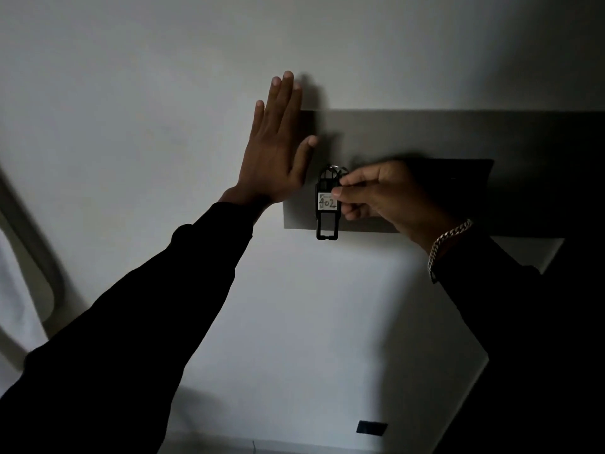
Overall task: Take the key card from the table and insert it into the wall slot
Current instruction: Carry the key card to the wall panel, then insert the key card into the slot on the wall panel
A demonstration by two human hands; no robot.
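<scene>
the right hand (389, 194) pinches the black key card (327, 204) by its right edge, thumb on the white "402" label, long axis vertical against the grey wall panel (393, 136). the left hand (275, 149) is spread flat on the wall just beside it, grasping nothing. the slot is probably behind the card, but the dim light hides it; the right hand is the nearer one.

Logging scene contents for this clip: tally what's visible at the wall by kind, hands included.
Hands: 2, left hand flat on the wall, right hand pinching the tag
Black key tag labelled 402: 1
Grey wall panel: 1
Chain bracelet: 1
Dark wall outlet: 1
Total: 6
</scene>
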